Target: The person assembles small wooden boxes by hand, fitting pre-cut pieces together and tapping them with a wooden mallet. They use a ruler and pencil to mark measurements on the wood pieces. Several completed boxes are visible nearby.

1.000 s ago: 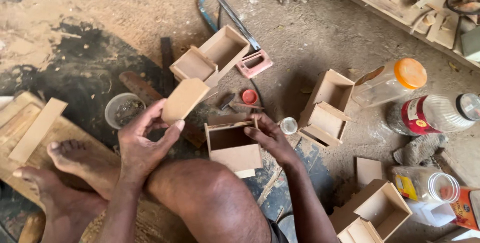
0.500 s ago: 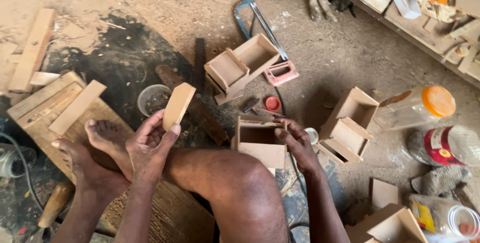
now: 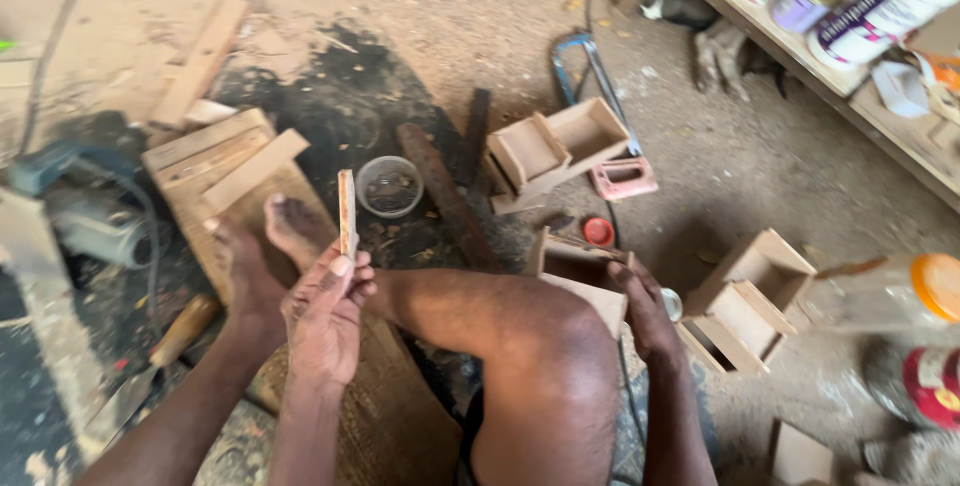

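The left hand (image 3: 325, 311) is gripping a thin wooden panel (image 3: 346, 214), holding it upright edge-on. The right hand (image 3: 640, 301) is closing around the rim of a small wooden box (image 3: 578, 271).

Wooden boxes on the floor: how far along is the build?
Done: two open box pairs and sit assembled on the dirt floor. In hand: left hand holds a thin wood panel edge-on; right hand grips an open box. Left: that panel is unattached.

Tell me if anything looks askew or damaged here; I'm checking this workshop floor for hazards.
Nothing looks broken. The blue-framed hacksaw lies loose on the dirt floor beside the open wooden boxes, and a wooden-handled tool lies near the bare feet. The left hand holds a thin wooden panel edge-on.
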